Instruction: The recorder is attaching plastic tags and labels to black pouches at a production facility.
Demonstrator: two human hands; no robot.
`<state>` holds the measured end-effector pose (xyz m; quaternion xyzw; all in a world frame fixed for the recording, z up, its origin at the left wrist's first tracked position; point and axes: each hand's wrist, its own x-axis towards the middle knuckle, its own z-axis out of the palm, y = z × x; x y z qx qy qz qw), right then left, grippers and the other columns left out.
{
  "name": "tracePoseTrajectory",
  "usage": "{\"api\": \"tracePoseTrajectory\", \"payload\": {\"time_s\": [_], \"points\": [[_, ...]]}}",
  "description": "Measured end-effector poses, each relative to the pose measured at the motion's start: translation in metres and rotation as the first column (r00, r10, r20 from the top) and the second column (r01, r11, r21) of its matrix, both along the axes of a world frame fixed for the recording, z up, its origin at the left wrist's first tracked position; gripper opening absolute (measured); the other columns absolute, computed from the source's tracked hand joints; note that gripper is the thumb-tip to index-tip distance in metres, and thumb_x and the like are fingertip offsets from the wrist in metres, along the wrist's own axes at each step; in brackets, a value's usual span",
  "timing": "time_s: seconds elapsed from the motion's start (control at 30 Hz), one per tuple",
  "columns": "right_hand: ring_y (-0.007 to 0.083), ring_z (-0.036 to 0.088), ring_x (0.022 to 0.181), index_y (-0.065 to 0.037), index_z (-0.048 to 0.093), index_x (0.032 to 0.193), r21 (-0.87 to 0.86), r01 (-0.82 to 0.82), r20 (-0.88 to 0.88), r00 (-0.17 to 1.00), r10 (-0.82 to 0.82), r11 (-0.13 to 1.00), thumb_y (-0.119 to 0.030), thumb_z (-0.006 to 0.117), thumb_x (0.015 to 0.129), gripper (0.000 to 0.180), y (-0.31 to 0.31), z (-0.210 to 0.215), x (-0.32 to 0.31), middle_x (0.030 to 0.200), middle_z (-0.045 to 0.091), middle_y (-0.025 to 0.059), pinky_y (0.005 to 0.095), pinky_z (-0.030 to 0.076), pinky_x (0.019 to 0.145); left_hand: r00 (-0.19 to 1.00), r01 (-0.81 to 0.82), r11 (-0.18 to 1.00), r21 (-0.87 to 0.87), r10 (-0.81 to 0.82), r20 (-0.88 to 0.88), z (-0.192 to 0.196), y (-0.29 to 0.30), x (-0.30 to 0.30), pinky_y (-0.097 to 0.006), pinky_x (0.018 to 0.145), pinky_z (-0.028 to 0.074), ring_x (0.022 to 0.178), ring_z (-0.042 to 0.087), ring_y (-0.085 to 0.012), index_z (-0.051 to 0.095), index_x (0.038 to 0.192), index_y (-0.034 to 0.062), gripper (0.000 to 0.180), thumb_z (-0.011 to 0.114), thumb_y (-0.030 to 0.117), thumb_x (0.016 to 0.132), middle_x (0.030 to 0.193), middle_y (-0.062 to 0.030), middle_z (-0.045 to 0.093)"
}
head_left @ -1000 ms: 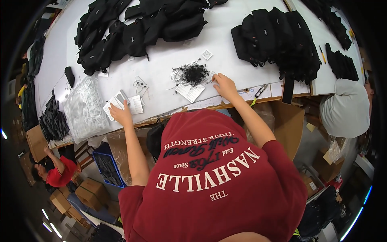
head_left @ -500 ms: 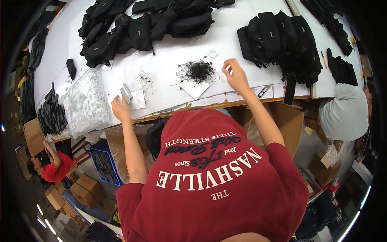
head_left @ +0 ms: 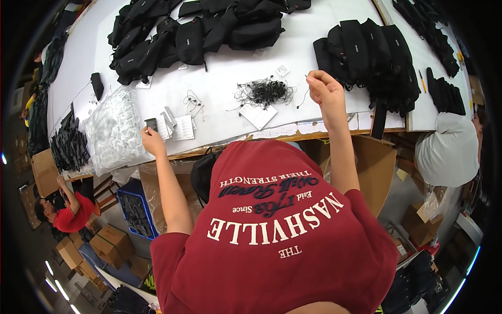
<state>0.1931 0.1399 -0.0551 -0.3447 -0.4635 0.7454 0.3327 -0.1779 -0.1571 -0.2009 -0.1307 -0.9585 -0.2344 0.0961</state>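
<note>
The left hand (head_left: 152, 140) rests at the near edge of the white desk (head_left: 219, 83), fingers pinched on a small dark tag (head_left: 151, 124) beside a fan of white paper tags (head_left: 175, 127). The right hand (head_left: 323, 88) is raised and clenched, pinching a thin black string (head_left: 304, 97) – it trails down toward the tangled heap of black strings (head_left: 264, 92) just to its left. A clear bag of white pieces (head_left: 112, 131) lies left of the tags – black pouches (head_left: 366, 55) are stacked beyond the right hand

bare white table (head_left: 219, 83) mid-span, black bag heaps (head_left: 193, 31) behind, cord tangle (head_left: 264, 92) between hands
</note>
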Motion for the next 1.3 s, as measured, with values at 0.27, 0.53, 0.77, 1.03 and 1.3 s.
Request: {"api": "tracePoseTrajectory", "payload": {"time_s": [0.27, 0.53, 0.77, 1.03, 1.3], "points": [[-0.0018, 0.028, 0.049, -0.001, 0.06, 0.085, 0.032, -0.002, 0.069, 0.998, 0.0, 0.999, -0.008, 0.061, 0.081, 0.009, -0.017, 0.012, 0.001, 0.065, 0.046, -0.0081, 0.0162, 0.018, 0.044, 0.917, 0.294, 0.87, -0.395, -0.373, -0.14, -0.004, -0.008, -0.012, -0.041, 0.072, 0.046, 0.085, 0.055, -0.0327, 0.06, 0.098, 0.0044, 0.022, 0.057, 0.012, 0.078, 0.091, -0.0145, 0.056], [-0.0015, 0.027, 0.052, -0.001, 0.061, 0.085, -0.037, -0.177, 0.075, 0.981, 0.179, 0.984, -0.006, 0.064, 0.08, 0.008, -0.037, 0.021, -0.015, 0.061, 0.041, -0.0096, 0.0164, 0.018, 0.047, 0.965, 0.236, 0.919, -0.315, -0.259, -0.033, 0.021, -0.006, -0.011, -0.04, 0.064, 0.048, 0.071, 0.06, -0.035, 0.059, 0.101, -0.001, 0.028, 0.057, 0.019, 0.082, 0.082, -0.015, 0.063], [0.0008, 0.028, 0.048, -0.002, 0.062, 0.081, 0.261, -0.339, 0.198, 0.935, 0.294, 0.904, -0.007, 0.065, 0.077, 0.007, -0.054, 0.045, -0.063, 0.052, 0.031, -0.0087, 0.0194, 0.023, 0.045, 0.659, 0.176, 0.551, 0.816, -0.682, 0.318, 0.156, 0.103, 0.106, -0.014, 0.057, 0.036, 0.064, 0.047, -0.0015, 0.055, 0.111, 0.0008, 0.027, 0.06, 0.004, 0.085, 0.078, -0.0023, 0.062], [0.0039, 0.028, 0.045, -0.002, 0.061, 0.078, 0.432, -0.283, 0.282, 0.944, 0.169, 0.856, -0.011, 0.064, 0.074, 0.01, -0.056, 0.046, -0.083, 0.047, 0.029, -0.0043, 0.0228, 0.024, 0.043, 0.41, 0.244, 0.484, 0.841, -0.837, 0.363, 0.195, 0.13, 0.18, -0.02, 0.07, 0.048, 0.081, 0.061, -0.0097, 0.052, 0.114, -0.0017, 0.03, 0.058, 0.0, 0.085, 0.089, -0.0119, 0.066], [0.0009, 0.026, 0.049, -0.001, 0.062, 0.08, 0.436, -0.226, 0.305, 0.948, 0.093, 0.871, -0.006, 0.065, 0.077, 0.007, -0.052, 0.042, -0.074, 0.051, 0.029, -0.0086, 0.0191, 0.023, 0.045, 0.441, 0.473, 0.517, 0.713, -0.84, 0.316, 0.192, 0.141, 0.188, -0.022, 0.071, 0.05, 0.078, 0.063, -0.0104, 0.055, 0.112, -0.0002, 0.029, 0.057, -0.001, 0.084, 0.085, -0.0113, 0.067]]}}
